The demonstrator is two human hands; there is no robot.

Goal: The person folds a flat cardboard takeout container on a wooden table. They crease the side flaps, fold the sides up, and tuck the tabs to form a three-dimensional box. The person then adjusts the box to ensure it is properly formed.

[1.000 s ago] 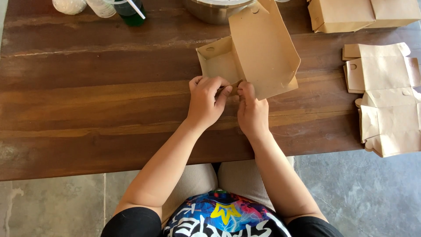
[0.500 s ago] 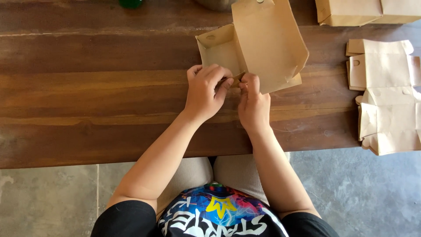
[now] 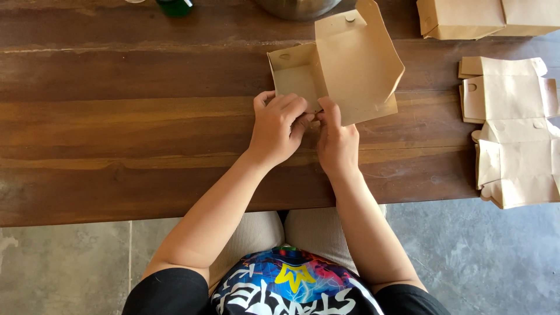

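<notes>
A brown kraft-paper box (image 3: 344, 64), partly folded with its lid flap raised, sits on the dark wooden table (image 3: 116, 128). My left hand (image 3: 277, 128) and my right hand (image 3: 337, 143) meet at the box's near edge, fingers pinched on the cardboard there. The exact tab under my fingertips is hidden. Both forearms reach up from my lap at the bottom of the view.
A stack of flat unfolded kraft boxes (image 3: 513, 128) lies at the table's right edge. Folded boxes (image 3: 484, 17) stand at the back right. A metal bowl (image 3: 294, 7) and a green bottle (image 3: 174, 6) sit at the far edge. Grey floor shows below the table.
The view has shifted slightly, so the table items sit higher in frame. My hands stay pinched on the box's near edge with little visible movement.
</notes>
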